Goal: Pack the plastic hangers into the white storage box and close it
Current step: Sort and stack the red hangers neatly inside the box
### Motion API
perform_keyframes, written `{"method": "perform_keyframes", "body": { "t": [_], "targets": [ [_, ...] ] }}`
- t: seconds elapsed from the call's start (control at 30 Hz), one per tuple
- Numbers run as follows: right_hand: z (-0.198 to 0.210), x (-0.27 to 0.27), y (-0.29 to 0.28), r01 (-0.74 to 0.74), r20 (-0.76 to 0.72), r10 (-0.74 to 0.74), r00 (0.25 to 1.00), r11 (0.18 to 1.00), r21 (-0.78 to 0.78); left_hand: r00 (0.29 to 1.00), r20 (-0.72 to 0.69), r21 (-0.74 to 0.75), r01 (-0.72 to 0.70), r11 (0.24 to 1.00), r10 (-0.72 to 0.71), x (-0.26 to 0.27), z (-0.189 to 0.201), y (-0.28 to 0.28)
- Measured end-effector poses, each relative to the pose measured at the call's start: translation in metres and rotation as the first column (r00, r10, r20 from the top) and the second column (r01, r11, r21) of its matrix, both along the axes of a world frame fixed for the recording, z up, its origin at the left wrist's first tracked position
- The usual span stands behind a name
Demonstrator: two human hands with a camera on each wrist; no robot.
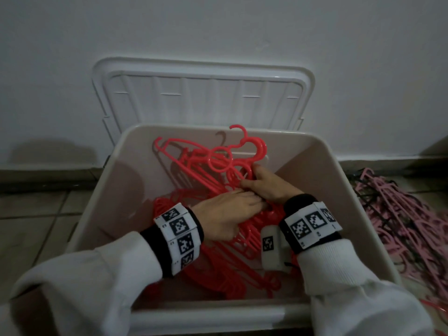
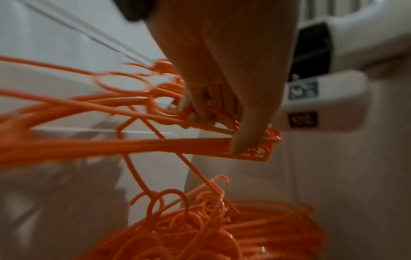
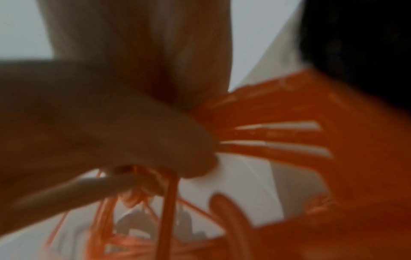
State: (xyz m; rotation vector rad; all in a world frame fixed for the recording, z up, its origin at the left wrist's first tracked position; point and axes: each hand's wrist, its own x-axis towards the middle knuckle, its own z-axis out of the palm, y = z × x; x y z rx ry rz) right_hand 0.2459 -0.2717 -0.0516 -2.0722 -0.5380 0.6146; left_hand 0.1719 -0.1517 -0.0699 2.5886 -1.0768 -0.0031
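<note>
The white storage box (image 1: pixel 339 170) stands open on the floor, its lid (image 1: pixel 201 93) leaning upright against the wall behind. Inside, a pile of red plastic hangers (image 1: pixel 218 275) lies on the bottom. Both hands reach into the box and grip one bundle of red hangers (image 1: pixel 218 156), whose hooks point up toward the far wall of the box. My left hand (image 1: pixel 254 202) curls around the bundle's lower bars, with my right hand (image 1: pixel 252 178) clasping it just beyond. In the left wrist view the left hand (image 2: pixel 218 126) pinches the bundle (image 2: pixel 111 146) above the pile (image 2: pixel 222 228). The right wrist view is blurred; the right hand (image 3: pixel 177 158) wraps hangers (image 3: pixel 333 140).
A heap of pink hangers (image 1: pixel 400 214), with a few black ones mixed in, lies on the tiled floor right of the box. The wall stands close behind the lid. Bare tiles (image 1: pixel 36 214) show left of the box.
</note>
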Motion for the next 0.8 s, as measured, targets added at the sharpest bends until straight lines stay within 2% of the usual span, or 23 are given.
{"method": "perform_keyframes", "body": {
  "t": [0.07, 0.13, 0.2, 0.23, 0.3, 0.37, 0.4, 0.43, 0.47, 0.53, 0.57, 0.63, 0.7, 0.8],
  "targets": [
    [0.001, 0.002, -0.004, 0.041, 0.018, -0.042, 0.999, 0.999, 0.031, 0.996, -0.068, -0.232, -0.079, 0.970, 0.064, -0.001, 0.006, 0.005],
    [0.000, 0.002, -0.005, 0.059, 0.011, -0.059, 0.998, 0.998, 0.038, 0.975, -0.071, -0.427, -0.220, 0.877, 0.210, -0.001, 0.010, 0.011],
    [-0.001, 0.001, -0.004, 0.069, 0.003, -0.069, 0.998, 0.997, 0.020, 0.915, -0.013, -0.543, -0.346, 0.765, 0.404, 0.005, 0.015, 0.019],
    [-0.002, 0.001, -0.004, 0.072, -0.005, -0.072, 0.997, 0.997, 0.028, 0.872, 0.051, -0.557, -0.379, 0.739, 0.486, 0.009, 0.019, 0.025],
    [0.000, 0.000, -0.004, 0.085, -0.031, -0.083, 0.996, 0.994, 0.071, 0.782, 0.187, -0.417, -0.485, 0.769, 0.595, 0.020, 0.023, 0.043],
    [0.003, 0.000, -0.003, 0.089, -0.048, -0.085, 0.995, 0.992, 0.093, 0.726, 0.202, -0.121, -0.648, 0.752, 0.657, 0.026, 0.024, 0.060],
    [0.004, 0.001, -0.004, 0.090, -0.054, -0.085, 0.995, 0.991, 0.095, 0.726, 0.170, 0.000, -0.676, 0.737, 0.666, 0.028, 0.023, 0.066],
    [0.004, 0.002, -0.004, 0.100, -0.060, -0.095, 0.994, 0.991, 0.090, 0.753, 0.128, 0.047, -0.655, 0.754, 0.645, 0.030, 0.019, 0.071],
    [0.003, 0.002, -0.004, 0.107, -0.062, -0.103, 0.993, 0.991, 0.079, 0.801, 0.064, 0.022, -0.597, 0.802, 0.595, 0.029, 0.016, 0.074],
    [0.004, 0.002, -0.005, 0.107, -0.048, -0.106, 0.993, 0.994, 0.027, 0.875, -0.109, -0.147, -0.483, 0.863, 0.472, 0.029, 0.012, 0.076],
    [0.004, 0.002, -0.005, 0.103, -0.038, -0.103, 0.994, 0.995, 0.004, 0.891, -0.155, -0.202, -0.452, 0.869, 0.427, 0.029, 0.012, 0.075],
    [0.003, 0.003, -0.008, 0.098, -0.039, -0.099, 0.994, 0.995, -0.023, 0.916, -0.153, -0.220, -0.399, 0.890, 0.372, 0.029, 0.009, 0.076],
    [0.001, 0.005, -0.009, 0.094, -0.068, -0.096, 0.993, 0.995, -0.032, 0.909, -0.193, -0.161, -0.400, 0.902, 0.368, 0.032, 0.003, 0.077],
    [0.004, 0.004, -0.010, 0.066, -0.115, -0.072, 0.991, 0.996, -0.053, 0.859, -0.332, -0.119, -0.448, 0.886, 0.389, 0.031, 0.002, 0.075]
  ]
}}
